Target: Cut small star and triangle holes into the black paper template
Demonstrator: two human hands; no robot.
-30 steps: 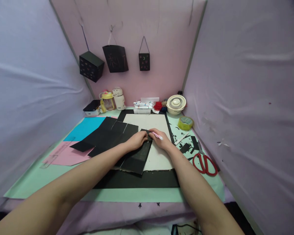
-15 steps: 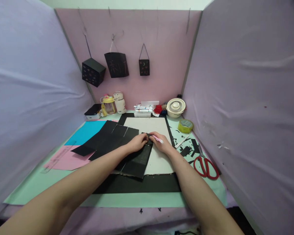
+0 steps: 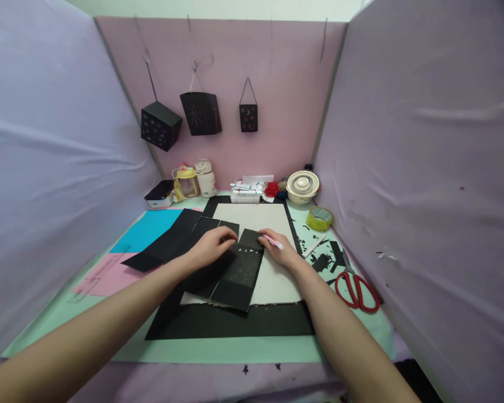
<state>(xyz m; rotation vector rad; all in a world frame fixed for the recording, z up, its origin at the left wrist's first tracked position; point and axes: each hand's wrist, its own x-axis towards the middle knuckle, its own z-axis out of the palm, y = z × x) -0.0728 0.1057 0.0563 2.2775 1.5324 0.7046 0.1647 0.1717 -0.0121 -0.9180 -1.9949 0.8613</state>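
Black card (image 3: 239, 271) with slits and a row of small cut-out shapes lies over a pale cardboard sheet (image 3: 275, 280). My left hand (image 3: 213, 245) is above the card's left part, fingers loosely curved and apart, holding nothing. At the card's upper right edge, my right hand (image 3: 275, 246) is closed round a slim pink-and-white pen-shaped tool (image 3: 273, 242). Its fingertips touch the card's edge; whether they also pinch the card, I cannot tell. The tool's tip is hidden.
Red-handled scissors (image 3: 356, 288), black paper scraps (image 3: 321, 262), a white stick (image 3: 315, 245) and a tape roll (image 3: 319, 218) lie at right. Blue paper (image 3: 145, 229), pink paper (image 3: 105, 271) and a clear ruler (image 3: 96, 274) lie left. Behind stand a bottle (image 3: 205, 179) and lidded bowl (image 3: 302, 187).
My left hand has let go of the card's upper edge and moved left, uncovering the row of cut-outs. My right hand stays at the edge with the pen-shaped tool.
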